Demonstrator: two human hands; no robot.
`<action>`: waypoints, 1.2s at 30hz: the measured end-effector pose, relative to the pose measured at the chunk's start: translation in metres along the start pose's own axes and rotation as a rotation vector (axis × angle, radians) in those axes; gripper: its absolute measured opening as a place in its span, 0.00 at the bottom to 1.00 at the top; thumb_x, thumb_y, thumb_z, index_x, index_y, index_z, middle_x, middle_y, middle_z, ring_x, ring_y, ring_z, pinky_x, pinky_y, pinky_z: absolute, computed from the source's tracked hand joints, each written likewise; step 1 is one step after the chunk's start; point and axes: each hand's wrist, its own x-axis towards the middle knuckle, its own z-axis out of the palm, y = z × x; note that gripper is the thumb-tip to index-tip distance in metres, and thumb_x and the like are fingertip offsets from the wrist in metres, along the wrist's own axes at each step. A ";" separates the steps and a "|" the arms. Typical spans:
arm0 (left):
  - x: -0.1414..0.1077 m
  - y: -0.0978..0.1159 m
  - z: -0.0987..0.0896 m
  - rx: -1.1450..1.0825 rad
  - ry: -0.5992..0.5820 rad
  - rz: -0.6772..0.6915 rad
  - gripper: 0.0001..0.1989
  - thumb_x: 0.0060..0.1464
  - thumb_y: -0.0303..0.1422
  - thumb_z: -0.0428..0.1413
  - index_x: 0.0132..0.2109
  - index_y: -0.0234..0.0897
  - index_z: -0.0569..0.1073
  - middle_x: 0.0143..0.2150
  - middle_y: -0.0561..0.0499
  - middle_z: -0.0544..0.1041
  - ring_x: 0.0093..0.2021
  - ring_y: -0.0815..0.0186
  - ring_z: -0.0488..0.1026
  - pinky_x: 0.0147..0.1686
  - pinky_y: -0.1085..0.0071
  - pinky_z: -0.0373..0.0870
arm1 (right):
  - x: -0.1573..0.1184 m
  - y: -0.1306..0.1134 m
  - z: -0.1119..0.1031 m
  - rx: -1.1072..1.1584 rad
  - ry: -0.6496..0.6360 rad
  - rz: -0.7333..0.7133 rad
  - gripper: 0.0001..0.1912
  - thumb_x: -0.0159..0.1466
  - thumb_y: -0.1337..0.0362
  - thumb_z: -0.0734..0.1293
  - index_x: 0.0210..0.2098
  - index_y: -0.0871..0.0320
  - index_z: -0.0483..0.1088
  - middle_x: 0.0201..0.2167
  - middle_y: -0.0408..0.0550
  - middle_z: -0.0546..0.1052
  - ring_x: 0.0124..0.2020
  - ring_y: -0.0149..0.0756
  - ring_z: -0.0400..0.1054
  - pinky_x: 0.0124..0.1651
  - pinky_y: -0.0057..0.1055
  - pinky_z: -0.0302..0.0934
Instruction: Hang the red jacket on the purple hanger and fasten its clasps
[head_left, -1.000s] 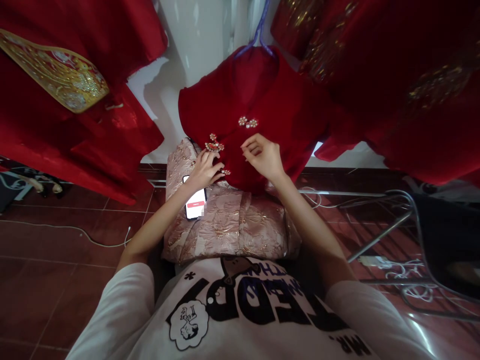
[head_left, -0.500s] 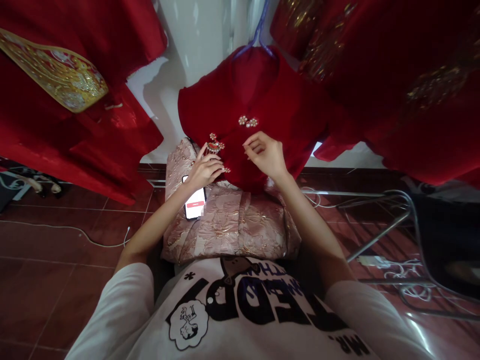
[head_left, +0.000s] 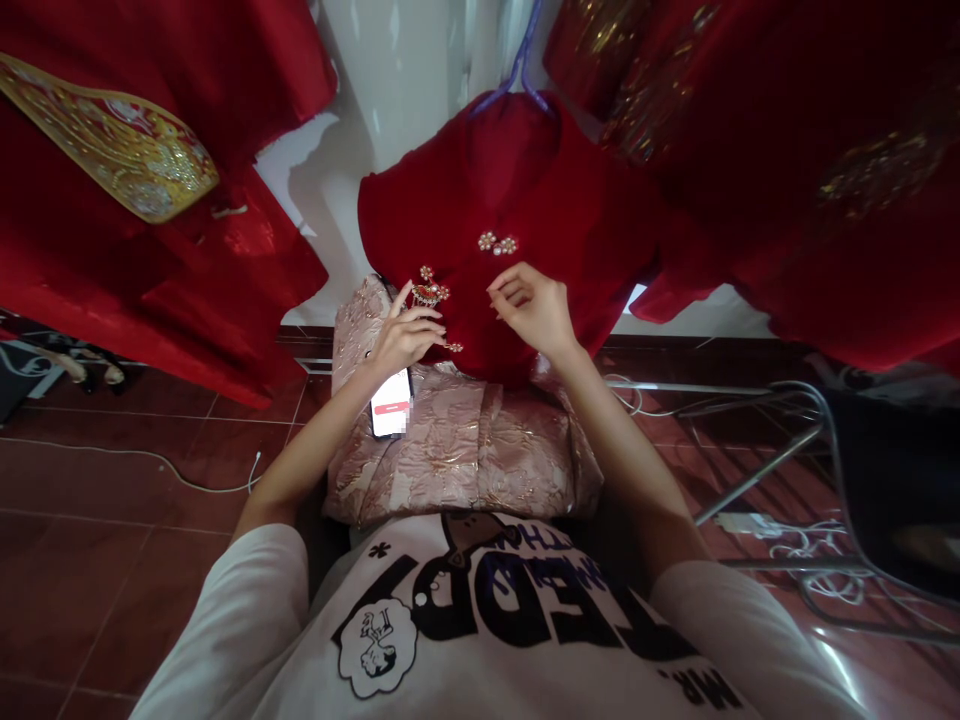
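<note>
A dark red garment hangs on a purple hanger, its lower part over my lap. My left hand lies at its left side with fingers stretched and apart, beside a red-and-gold ornament with hanging beads. A small beaded piece shows by its fingertips. My right hand is in front of the garment, thumb and fingers pinched together; anything between them is too small to see. Above it sit pearl flower fastenings. Below my left wrist rests a lit phone.
Pink brocade fabric covers my lap. Red garments with gold embroidery hang on both sides. To the right stands a metal-framed chair, with tangled white cables beneath. A white cord crosses the tiled floor at left.
My left hand has shifted very slightly, and the small beaded piece by its fingertips sits a little lower. The right hand keeps its pinch in nearly the same place.
</note>
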 end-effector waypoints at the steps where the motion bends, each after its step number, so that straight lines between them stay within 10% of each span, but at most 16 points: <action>1: 0.000 -0.001 0.000 0.015 0.006 0.007 0.11 0.63 0.28 0.58 0.36 0.47 0.82 0.40 0.54 0.85 0.55 0.59 0.79 0.77 0.41 0.33 | 0.000 0.000 0.000 -0.001 0.001 0.002 0.03 0.63 0.64 0.67 0.37 0.55 0.70 0.29 0.41 0.79 0.28 0.31 0.74 0.37 0.31 0.69; 8: -0.001 0.003 0.005 0.097 0.129 -0.018 0.06 0.63 0.29 0.58 0.41 0.43 0.80 0.44 0.49 0.82 0.51 0.56 0.77 0.76 0.42 0.43 | 0.000 -0.001 -0.003 0.004 0.003 0.005 0.03 0.63 0.64 0.67 0.37 0.56 0.71 0.29 0.42 0.79 0.27 0.32 0.74 0.37 0.32 0.69; 15: 0.025 -0.005 0.016 -0.431 0.306 -0.511 0.08 0.66 0.28 0.53 0.48 0.36 0.75 0.51 0.43 0.82 0.49 0.62 0.80 0.54 0.65 0.76 | 0.002 0.001 -0.007 0.005 0.008 0.015 0.04 0.64 0.63 0.68 0.37 0.56 0.71 0.29 0.42 0.78 0.28 0.31 0.74 0.37 0.32 0.69; 19: 0.037 -0.012 0.027 -0.751 0.333 -0.688 0.07 0.68 0.30 0.53 0.50 0.37 0.74 0.55 0.42 0.80 0.50 0.66 0.81 0.50 0.70 0.78 | 0.001 -0.001 -0.007 0.001 -0.020 0.010 0.02 0.64 0.65 0.67 0.37 0.56 0.71 0.29 0.42 0.78 0.28 0.31 0.73 0.37 0.31 0.69; 30: 0.034 -0.012 0.034 -0.755 0.400 -0.636 0.20 0.66 0.51 0.56 0.49 0.38 0.74 0.56 0.41 0.80 0.57 0.60 0.79 0.52 0.65 0.79 | 0.000 -0.003 -0.008 -0.007 -0.062 -0.002 0.04 0.63 0.63 0.68 0.36 0.56 0.72 0.29 0.43 0.80 0.27 0.31 0.74 0.36 0.31 0.69; 36: 0.043 0.001 0.028 -0.788 0.417 -0.722 0.12 0.65 0.43 0.58 0.47 0.40 0.73 0.55 0.46 0.80 0.51 0.61 0.81 0.47 0.64 0.81 | 0.001 -0.003 -0.008 -0.008 -0.056 -0.015 0.03 0.62 0.65 0.67 0.36 0.57 0.72 0.30 0.43 0.80 0.28 0.31 0.74 0.36 0.31 0.69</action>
